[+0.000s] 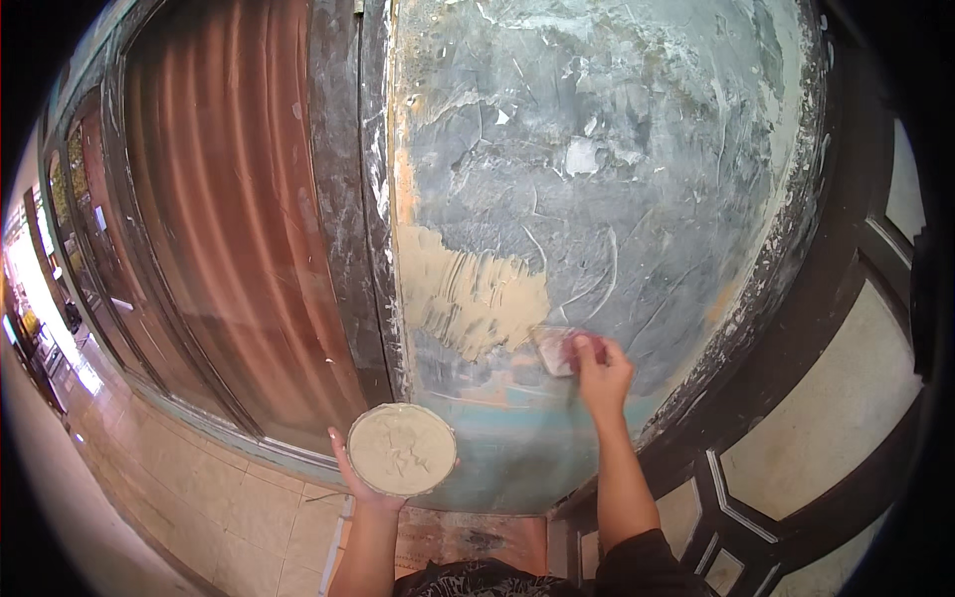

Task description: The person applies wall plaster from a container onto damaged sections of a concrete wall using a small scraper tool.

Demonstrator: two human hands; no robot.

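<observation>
My left hand (360, 480) grips a tub (402, 406) of putty (388, 438) from below, lower centre of frame. My right hand (605, 376) grips a blurred scraper (556, 352), right of centre, by the wall's (647, 209) beige patch (477, 298).

Light glares off the floor (214, 488) at your far left, your right hand (603, 374) blurs, and edges bend into black.

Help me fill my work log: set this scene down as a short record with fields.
Left hand: supports a round container of pale paste
Right hand: grips a reddish-handled scraper, blurred
Wall: grey, patchy, with a beige patch up and left of the scraper
Left side: reddish-brown curtain
Right side: dark framework with pale panels
</observation>
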